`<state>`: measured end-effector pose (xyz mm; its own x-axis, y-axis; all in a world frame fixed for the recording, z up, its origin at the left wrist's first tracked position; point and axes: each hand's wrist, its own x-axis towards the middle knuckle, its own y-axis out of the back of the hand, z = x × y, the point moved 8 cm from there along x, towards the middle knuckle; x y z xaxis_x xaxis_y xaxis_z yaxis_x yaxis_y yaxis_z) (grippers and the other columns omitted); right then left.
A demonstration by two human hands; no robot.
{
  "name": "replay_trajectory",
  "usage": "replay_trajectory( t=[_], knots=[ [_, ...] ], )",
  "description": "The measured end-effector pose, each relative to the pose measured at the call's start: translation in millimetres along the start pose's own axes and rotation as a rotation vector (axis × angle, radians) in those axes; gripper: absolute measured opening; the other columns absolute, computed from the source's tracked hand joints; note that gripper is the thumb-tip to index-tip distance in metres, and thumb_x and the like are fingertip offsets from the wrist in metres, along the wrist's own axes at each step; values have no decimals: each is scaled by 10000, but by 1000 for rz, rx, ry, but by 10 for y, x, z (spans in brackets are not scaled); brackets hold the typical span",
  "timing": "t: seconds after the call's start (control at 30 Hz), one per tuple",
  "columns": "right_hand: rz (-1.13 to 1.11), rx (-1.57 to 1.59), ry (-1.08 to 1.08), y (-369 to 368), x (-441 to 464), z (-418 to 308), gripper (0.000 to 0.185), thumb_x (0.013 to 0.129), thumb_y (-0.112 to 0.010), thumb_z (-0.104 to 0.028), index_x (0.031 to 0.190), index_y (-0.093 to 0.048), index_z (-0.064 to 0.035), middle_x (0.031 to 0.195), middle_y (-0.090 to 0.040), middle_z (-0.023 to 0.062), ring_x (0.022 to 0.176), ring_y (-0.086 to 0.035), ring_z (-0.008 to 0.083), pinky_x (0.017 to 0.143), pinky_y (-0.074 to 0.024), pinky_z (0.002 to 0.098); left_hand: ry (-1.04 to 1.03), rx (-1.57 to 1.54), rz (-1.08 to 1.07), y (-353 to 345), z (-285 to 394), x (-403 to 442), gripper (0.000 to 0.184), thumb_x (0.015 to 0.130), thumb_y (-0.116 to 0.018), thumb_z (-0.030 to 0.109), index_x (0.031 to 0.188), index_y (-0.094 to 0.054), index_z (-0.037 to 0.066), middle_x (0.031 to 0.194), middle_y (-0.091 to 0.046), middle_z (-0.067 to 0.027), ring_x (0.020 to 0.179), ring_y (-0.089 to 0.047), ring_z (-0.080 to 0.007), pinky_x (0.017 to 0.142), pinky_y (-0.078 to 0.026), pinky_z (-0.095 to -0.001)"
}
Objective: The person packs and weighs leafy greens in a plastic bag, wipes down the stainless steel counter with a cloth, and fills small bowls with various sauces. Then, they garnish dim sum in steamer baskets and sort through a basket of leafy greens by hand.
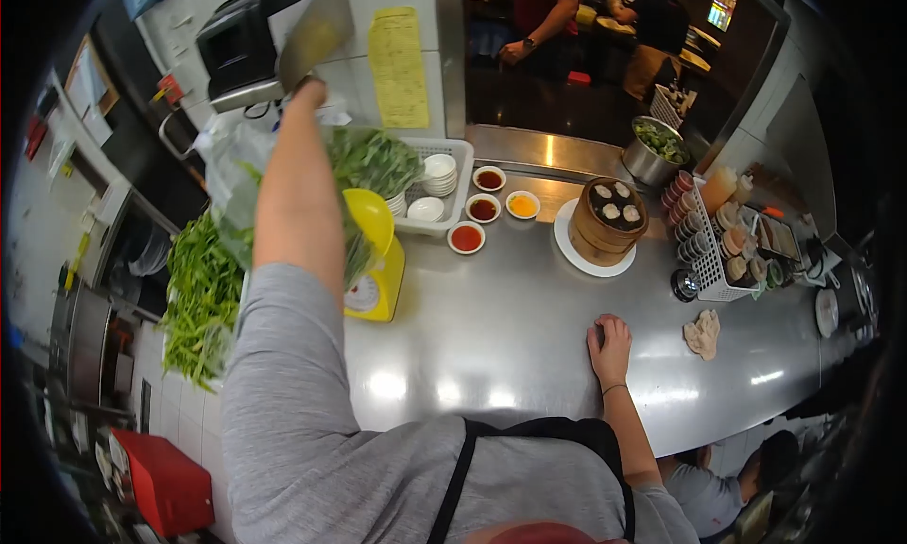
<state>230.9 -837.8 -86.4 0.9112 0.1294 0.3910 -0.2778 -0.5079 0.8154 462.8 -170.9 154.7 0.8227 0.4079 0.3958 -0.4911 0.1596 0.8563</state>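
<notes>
My left arm stretches up over the counter, and my left hand (308, 93) is at the lower edge of a shiny metal sheet (316, 36) beside a black machine (248, 55) on the wall. Its fingers are hidden, so a hold cannot be made out. On the steel counter (491, 346) rests my right hand (610, 340), fingers bent and thumb apart, with nothing visible in it. Farther back from it, a bamboo steamer (597, 242) holding several dumplings (612, 204) stands on a white plate (578, 263). A crumpled cloth (701, 334) lies to the right.
Sauce dishes (483, 208) sit near a white basket (460, 187) of small dishes. A yellow scale (385, 284) and leafy greens (203, 294) are at left. A pot of greens (654, 152) and a condiment basket (723, 261) stand at right. People are beyond the hatch; another is lower right.
</notes>
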Motion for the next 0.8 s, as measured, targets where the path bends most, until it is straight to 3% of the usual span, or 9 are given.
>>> replay_trajectory(
  t=[0.17, 0.23, 0.33, 0.4, 0.47, 0.53, 0.6, 0.67, 0.8],
  knots=[
    [-13, -12, -19, -3, 53, -21, 220, 739, -633, -136, 912, -514, -71, 998, -541, 73, 957, -483, 276, 891, -348, 390, -122, -81, -167, -184, -542, 317, 519, 599, -620, 47, 1109, -619, 149, 976, -610, -119, 797, -587, -222, 705, -462, -346],
    [-28, 0, -50, -12, 71, -17, 224, 731, -639, -127, 909, -517, -65, 998, -544, 78, 951, -484, 282, 880, -356, 383, 171, -159, -301, -251, -873, 332, 542, 590, -626, 21, 1115, -611, 153, 1022, -586, -111, 876, -559, -233, 718, -449, -365],
    [-26, 1, -37, -30, 84, -16, 232, 727, -640, -121, 914, -520, -56, 1000, -548, 86, 953, -486, 289, 871, -364, 379, 123, 93, -344, -373, -1065, 299, 543, 600, -707, 101, 1125, -607, 198, 991, -637, -88, 930, -587, -230, 768, -480, -356],
    [-28, -15, -33, -43, 115, -39, 237, 725, -640, -119, 921, -523, -54, 1001, -548, 91, 955, -486, 292, 869, -366, 381, 245, -2, -501, -609, -1445, 263, 591, 611, -704, 124, 1180, -569, 208, 1062, -624, -108, 993, -577, -259, 843, -455, -392],
    [-20, -14, -34, -40, 92, -12, 252, 716, -639, -111, 937, -533, -48, 992, -550, 105, 953, -491, 301, 861, -375, 388, -151, 279, -507, -994, -1749, 623, 536, 707, -635, 342, 1204, -541, 165, 1173, -580, -81, 1045, -550, -295, 900, -416, -412],
    [-16, -36, -27, -7, 80, -33, 262, 713, -642, -115, 941, -532, -46, 972, -549, 116, 944, -494, 310, 861, -381, 392, -266, 454, -274, -967, -1468, 513, 563, 737, -602, 421, 1203, -537, 111, 1204, -551, -120, 1083, -522, -291, 906, -394, -382],
    [-14, -40, -32, 2, 43, 9, 261, 721, -639, -136, 938, -520, -50, 987, -534, 118, 965, -489, 303, 879, -373, 390, -299, 350, -383, -1163, -1441, 630, 569, 741, -601, 426, 1207, -532, 107, 1213, -543, -123, 1091, -513, -291, 909, -387, -384],
    [-14, -45, -32, 39, 23, 6, 236, 732, -626, -147, 911, -497, -62, 987, -520, 105, 980, -482, 295, 885, -368, 396, -216, 222, -576, -1283, -1549, 761, 576, 745, -600, 431, 1212, -527, 102, 1222, -534, -127, 1099, -505, -292, 913, -381, -385],
    [12, -27, -32, 39, -73, 93, 205, 766, -598, -200, 899, -491, -86, 988, -511, 79, 1000, -476, 264, 901, -358, 390, 175, 113, -886, -1174, -1642, 706, 589, 753, -597, 442, 1221, -517, 93, 1239, -518, -134, 1116, -488, -293, 920, -367, -388]
  ],
)
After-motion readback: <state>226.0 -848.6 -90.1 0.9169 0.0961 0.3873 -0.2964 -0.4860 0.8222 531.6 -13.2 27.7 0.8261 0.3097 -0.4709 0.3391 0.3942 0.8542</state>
